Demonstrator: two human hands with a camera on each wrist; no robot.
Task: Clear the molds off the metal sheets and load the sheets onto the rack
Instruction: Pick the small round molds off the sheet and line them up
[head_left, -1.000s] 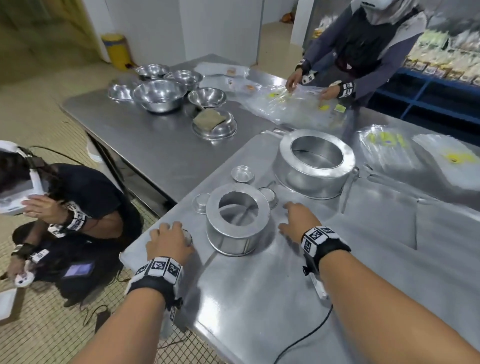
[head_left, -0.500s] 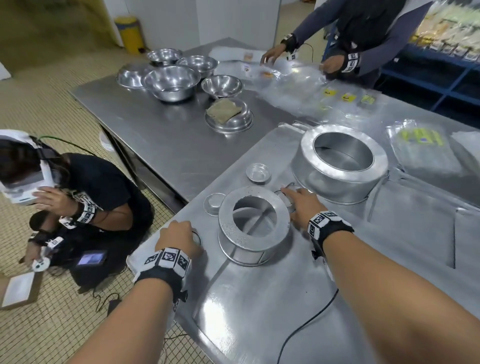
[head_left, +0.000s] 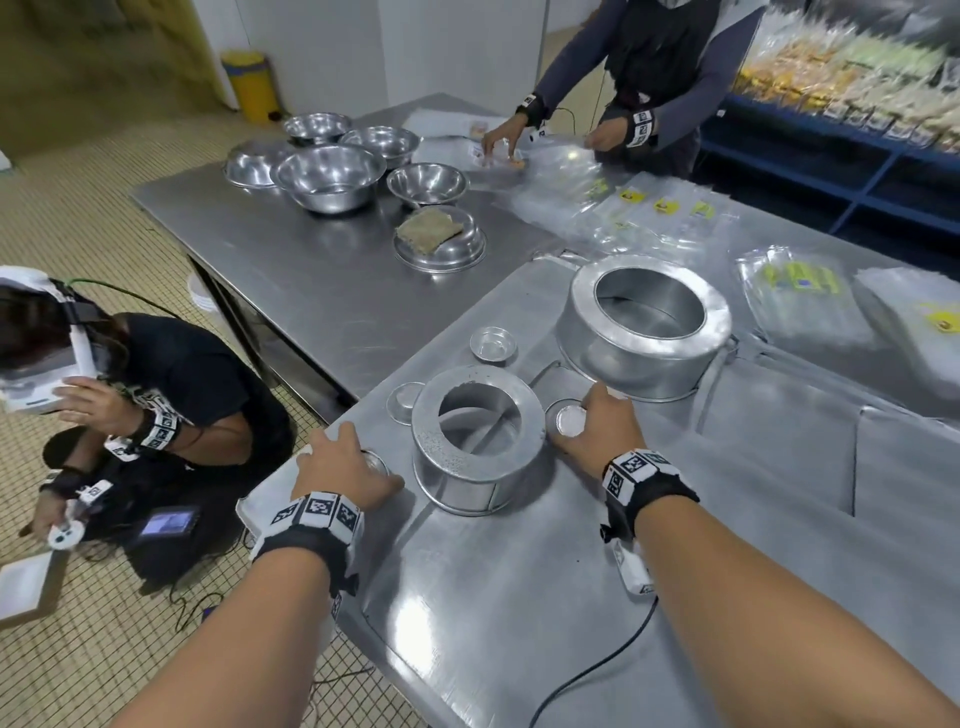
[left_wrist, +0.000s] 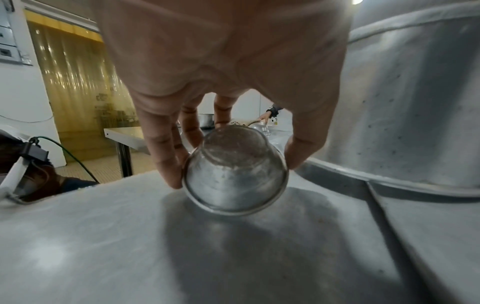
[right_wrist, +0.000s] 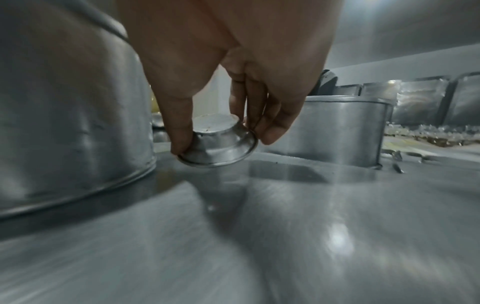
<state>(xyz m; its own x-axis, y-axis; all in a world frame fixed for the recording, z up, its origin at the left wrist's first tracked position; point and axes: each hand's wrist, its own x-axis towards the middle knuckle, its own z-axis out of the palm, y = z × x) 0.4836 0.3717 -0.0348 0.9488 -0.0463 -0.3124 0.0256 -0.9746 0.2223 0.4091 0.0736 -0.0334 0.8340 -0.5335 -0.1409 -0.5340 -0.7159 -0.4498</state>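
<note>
Steel covers the bench (head_left: 291, 270), and dull metal sheets (head_left: 519, 597) lie on its near end. The left hand (head_left: 343, 462) pinches a small round metal cup mold (left_wrist: 235, 172) by its rim, tilted up off the sheet. The right hand (head_left: 597, 431) pinches a second small cup mold (right_wrist: 221, 144), upside down, just above the sheet. Between the hands stands a medium ring-shaped metal mold (head_left: 478, 436); a larger ring mold (head_left: 644, 327) sits behind.
</note>
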